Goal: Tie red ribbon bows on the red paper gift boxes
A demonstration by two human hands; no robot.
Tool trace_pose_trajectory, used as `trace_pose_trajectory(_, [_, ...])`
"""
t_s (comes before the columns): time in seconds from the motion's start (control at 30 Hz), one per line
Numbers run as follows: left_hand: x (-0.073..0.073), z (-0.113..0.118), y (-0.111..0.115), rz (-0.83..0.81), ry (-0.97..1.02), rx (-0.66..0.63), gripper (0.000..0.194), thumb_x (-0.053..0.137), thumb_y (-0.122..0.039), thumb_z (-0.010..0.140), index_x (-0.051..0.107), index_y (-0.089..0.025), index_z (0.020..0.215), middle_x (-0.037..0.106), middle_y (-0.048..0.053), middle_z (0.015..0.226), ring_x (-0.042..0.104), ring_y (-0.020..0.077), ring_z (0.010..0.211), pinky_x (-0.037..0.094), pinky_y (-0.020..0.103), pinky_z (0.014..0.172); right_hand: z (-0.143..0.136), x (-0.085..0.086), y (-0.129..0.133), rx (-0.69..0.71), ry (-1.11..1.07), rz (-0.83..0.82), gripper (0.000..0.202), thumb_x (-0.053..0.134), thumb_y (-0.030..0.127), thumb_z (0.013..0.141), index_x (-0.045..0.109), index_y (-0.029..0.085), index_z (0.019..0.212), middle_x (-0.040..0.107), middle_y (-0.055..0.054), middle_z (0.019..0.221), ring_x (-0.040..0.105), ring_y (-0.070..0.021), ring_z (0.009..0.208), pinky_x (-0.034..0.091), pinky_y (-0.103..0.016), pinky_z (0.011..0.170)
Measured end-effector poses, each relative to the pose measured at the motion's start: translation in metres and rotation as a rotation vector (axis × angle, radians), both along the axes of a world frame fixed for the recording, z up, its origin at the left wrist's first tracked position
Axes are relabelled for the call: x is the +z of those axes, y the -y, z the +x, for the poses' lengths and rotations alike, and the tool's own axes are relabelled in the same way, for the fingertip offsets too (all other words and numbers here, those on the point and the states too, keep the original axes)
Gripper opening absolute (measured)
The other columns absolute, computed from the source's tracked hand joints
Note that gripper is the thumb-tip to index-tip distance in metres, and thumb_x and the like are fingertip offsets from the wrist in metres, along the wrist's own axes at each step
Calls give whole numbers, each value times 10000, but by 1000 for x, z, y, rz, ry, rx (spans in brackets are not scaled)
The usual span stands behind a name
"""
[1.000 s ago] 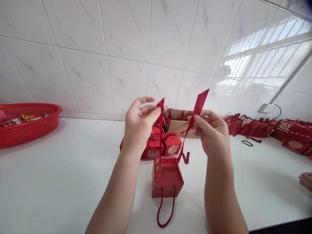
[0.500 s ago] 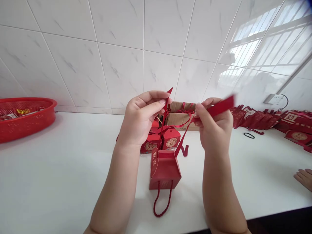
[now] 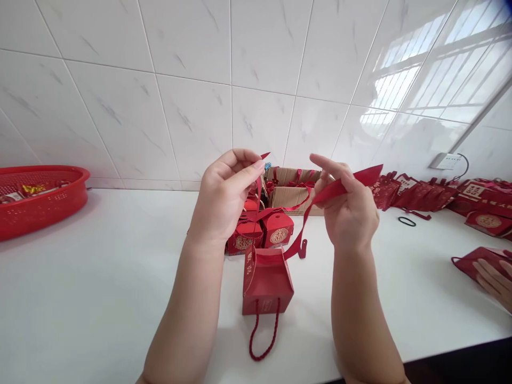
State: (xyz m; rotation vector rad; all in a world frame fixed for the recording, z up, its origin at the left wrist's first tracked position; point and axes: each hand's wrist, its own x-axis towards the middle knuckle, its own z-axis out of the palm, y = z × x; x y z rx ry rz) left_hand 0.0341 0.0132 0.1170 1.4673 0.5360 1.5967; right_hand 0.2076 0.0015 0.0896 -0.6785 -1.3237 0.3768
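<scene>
A small red gift box (image 3: pixel 268 280) stands upright on the white table, its twisted cord handle hanging toward me. Red ribbon (image 3: pixel 298 242) rises from the top of the box to both hands. My left hand (image 3: pixel 224 194) pinches one end between thumb and fingertips, with a pointed tip sticking out. My right hand (image 3: pixel 346 205) has the other end between its fingers, the ribbon lying across them and its index finger stretched out to the left. Both hands are above the box, one on each side.
Behind the box are filled red boxes (image 3: pixel 278 228) and a cardboard carton (image 3: pixel 294 197). At the left is a red plastic basket (image 3: pixel 76 194). On the right lie flat red bags (image 3: pixel 420 194), a black ring (image 3: pixel 407 221) and another person's hand (image 3: pixel 494 280) on a red packet.
My right index finger has stretched out and the ribbon has shifted across that hand. My left hand is slightly lower. At the right, a red packet has appeared under the other person's hand.
</scene>
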Motion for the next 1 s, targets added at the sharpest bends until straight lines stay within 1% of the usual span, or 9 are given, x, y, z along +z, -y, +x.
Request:
trace_pose_trajectory(0.17, [0, 0, 0, 20, 16, 13, 31, 615, -206, 781, 587, -220, 783, 613, 2, 799, 586, 119, 692, 505, 250, 614, 1, 0, 3, -4, -24, -32, 280, 541, 469, 861, 693, 283, 1005, 568, -5, 731, 546, -120, 620, 451, -284, 529])
trace_pose_trajectory(0.3, [-2, 0, 0, 24, 6, 93, 65, 645, -248, 789, 584, -239, 810, 625, -7, 809, 615, 128, 744, 511, 248, 645, 1, 0, 1, -92, -122, 31, 286, 666, 421, 785, 635, 278, 1031, 582, 24, 708, 578, -117, 627, 490, -281, 580])
trace_pose_trajectory(0.4, [-2, 0, 0, 56, 49, 133, 111, 678, -275, 778, 594, -250, 846, 644, -14, 798, 636, 141, 779, 523, 265, 681, 2, 0, -2, -126, -197, 80, 255, 719, 378, 743, 586, 262, 928, 597, 36, 716, 603, -121, 651, 519, -287, 625])
trace_pose_trajectory(0.5, [-3, -1, 1, 99, 74, 228, 164, 714, -293, 750, 602, -259, 865, 672, -18, 805, 651, 154, 816, 534, 284, 717, 3, 0, -3, -137, -238, 101, 211, 737, 351, 726, 566, 233, 762, 600, 33, 709, 607, -123, 654, 531, -289, 625])
trace_pose_trajectory(0.57, [-3, -1, 3, 124, 76, 281, 176, 727, -313, 740, 601, -265, 853, 687, -21, 811, 659, 162, 838, 538, 294, 726, 4, 0, -3, -134, -252, 112, 192, 744, 333, 719, 582, 230, 713, 611, 24, 721, 611, -129, 667, 539, -296, 626])
trace_pose_trajectory(0.7, [-3, 1, 5, 142, 61, 364, 185, 735, -341, 730, 601, -273, 838, 696, -23, 797, 668, 180, 850, 542, 308, 691, 4, -1, -2, -135, -216, 114, 99, 707, 339, 754, 659, 253, 768, 651, 8, 782, 626, -145, 708, 558, -331, 656])
trace_pose_trajectory(0.8, [-4, 3, 5, 166, 67, 432, 177, 735, -336, 727, 613, -258, 829, 689, -17, 784, 666, 181, 857, 541, 303, 694, 3, -1, 0, -145, -217, 108, 90, 699, 336, 761, 686, 253, 791, 662, 5, 800, 631, -147, 730, 559, -336, 671])
trace_pose_trajectory(0.9, [-4, 3, 5, 193, 76, 457, 149, 724, -329, 737, 619, -236, 788, 670, -17, 757, 663, 168, 841, 529, 286, 701, 2, 0, 2, -130, -247, 103, 68, 713, 310, 748, 687, 250, 767, 656, 12, 776, 622, -137, 708, 550, -324, 658])
trace_pose_trajectory(1.0, [-3, 3, 7, 183, 69, 413, 149, 698, -331, 763, 592, -226, 764, 670, -11, 765, 660, 166, 833, 522, 285, 704, 2, 1, 3, -106, -251, 104, 54, 709, 292, 753, 679, 248, 752, 646, 15, 764, 613, -131, 695, 541, -321, 654])
